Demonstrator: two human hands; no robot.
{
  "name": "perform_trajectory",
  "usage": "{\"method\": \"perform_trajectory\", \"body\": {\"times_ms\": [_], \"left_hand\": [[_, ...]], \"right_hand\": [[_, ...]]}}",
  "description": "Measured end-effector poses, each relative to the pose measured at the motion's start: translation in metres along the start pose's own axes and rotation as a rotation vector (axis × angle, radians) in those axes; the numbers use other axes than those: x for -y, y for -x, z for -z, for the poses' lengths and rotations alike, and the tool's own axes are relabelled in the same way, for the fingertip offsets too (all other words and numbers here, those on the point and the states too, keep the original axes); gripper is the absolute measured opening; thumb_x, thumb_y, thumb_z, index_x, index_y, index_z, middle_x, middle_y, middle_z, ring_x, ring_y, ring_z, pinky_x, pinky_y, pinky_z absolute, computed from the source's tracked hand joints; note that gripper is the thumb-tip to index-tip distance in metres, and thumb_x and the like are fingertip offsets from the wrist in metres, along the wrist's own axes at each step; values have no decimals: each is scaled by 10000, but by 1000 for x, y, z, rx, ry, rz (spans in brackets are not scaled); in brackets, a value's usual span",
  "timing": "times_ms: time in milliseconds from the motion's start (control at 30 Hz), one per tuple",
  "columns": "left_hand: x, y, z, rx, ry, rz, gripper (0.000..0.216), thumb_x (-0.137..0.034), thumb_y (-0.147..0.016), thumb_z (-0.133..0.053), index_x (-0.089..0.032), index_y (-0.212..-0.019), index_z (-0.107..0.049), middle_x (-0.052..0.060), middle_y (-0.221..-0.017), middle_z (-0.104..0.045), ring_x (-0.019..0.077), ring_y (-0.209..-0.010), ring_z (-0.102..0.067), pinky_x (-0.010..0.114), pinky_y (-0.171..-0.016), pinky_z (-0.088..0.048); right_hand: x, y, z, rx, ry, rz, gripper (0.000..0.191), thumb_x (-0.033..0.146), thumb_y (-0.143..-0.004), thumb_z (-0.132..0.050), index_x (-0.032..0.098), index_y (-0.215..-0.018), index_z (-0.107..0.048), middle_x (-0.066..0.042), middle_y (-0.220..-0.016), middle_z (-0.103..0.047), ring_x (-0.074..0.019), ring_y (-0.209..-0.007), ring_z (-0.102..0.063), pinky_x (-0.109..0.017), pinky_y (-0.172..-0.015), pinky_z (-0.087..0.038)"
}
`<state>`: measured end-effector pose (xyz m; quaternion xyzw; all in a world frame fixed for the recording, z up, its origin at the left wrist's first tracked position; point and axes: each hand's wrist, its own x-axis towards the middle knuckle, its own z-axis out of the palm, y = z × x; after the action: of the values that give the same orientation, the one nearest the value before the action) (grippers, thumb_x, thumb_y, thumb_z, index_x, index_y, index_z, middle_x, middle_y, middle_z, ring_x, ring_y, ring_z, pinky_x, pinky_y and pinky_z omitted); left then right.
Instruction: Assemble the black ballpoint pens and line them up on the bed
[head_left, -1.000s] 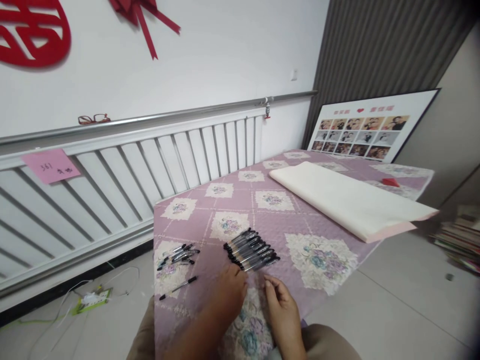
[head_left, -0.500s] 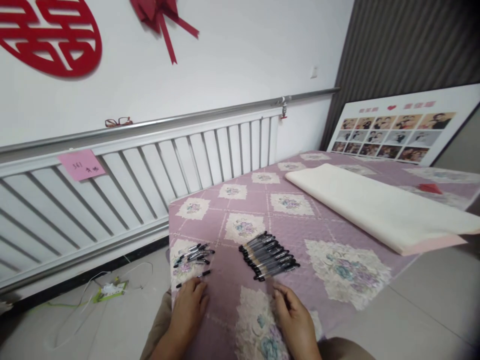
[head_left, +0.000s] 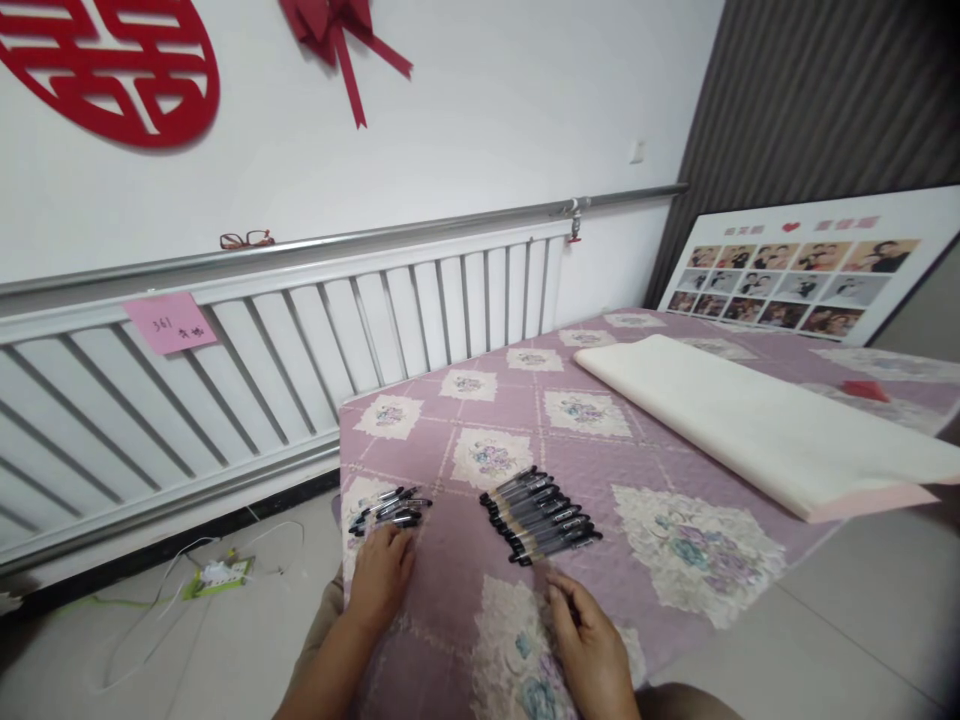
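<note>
My left hand [head_left: 384,575] lies at the near edge of a small loose pile of black pens [head_left: 386,508], palm down, its fingers laid against the nearest pens. Its thumb is partly tucked along the side. To the right, several clear-barrelled black pens [head_left: 540,515] lie side by side in a slanted row. Just below that row is my right hand [head_left: 589,635], closed, with thumb and forefinger near each other. Something dark shows between those fingers, too small to make out. Both hands are low over the purple flowered tablecloth [head_left: 442,590].
A folded cream sheet [head_left: 735,420] covers the table's right side, with a red piece [head_left: 866,390] beyond it. Behind the table runs a white radiator [head_left: 435,315] with a pink note [head_left: 171,324]. A power strip [head_left: 217,577] with cables lies on the floor at left.
My left hand has moved forward to the small pile. The single pen that lay apart in front of it no longer shows separately. My right hand has hardly moved.
</note>
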<state>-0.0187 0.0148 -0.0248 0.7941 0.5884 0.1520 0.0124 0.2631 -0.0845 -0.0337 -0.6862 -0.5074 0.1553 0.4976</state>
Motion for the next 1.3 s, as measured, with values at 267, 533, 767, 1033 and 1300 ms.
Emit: {"method": "perform_trajectory", "body": {"times_ms": [267,533,767,1033,1300], "left_hand": [[-16,8,-9,-89,95,-107,249,-209,-873,-433,-216,-1040,-618,95,-1038,-595,240,-974,-549,389,-858,-451],[-120,2,-10,37,243,-260,236,-157,-845,-473,-233,-1014,-619,61,-1031,-603,215,-989,-525,360,-889,-424],[-175,-19,-7,162,122,-281,149,-245,-879,-471,-221,-974,-583,67,-1022,-579,251,-996,-496,395,-864,-384],[-177,-21,-12,173,99,-244,139,-215,-834,-526,-208,-966,-569,77,-1007,-583,267,-977,-501,386,-840,-375],[-182,-18,-6,186,52,-278,175,-207,-881,-455,-218,-976,-602,81,-983,-590,260,-943,-523,366,-774,-395]], "right_hand": [[0,-1,-1,-61,-142,-112,362,467,-783,-503,188,-914,-693,-80,-905,-743,-228,-823,-691,-304,-741,-551],[3,-1,9,-154,-298,-219,351,451,-793,-532,167,-935,-682,-72,-839,-725,-211,-757,-662,-294,-714,-533],[7,-2,12,-185,-381,-237,318,427,-776,-555,171,-911,-687,-71,-835,-726,-206,-727,-661,-296,-689,-539],[12,-5,14,-201,-410,-277,325,429,-762,-552,161,-900,-675,-74,-831,-718,-214,-740,-660,-301,-703,-537],[11,-5,13,-173,-419,-292,328,441,-767,-538,166,-901,-657,-66,-795,-704,-214,-738,-649,-305,-715,-526]]}}
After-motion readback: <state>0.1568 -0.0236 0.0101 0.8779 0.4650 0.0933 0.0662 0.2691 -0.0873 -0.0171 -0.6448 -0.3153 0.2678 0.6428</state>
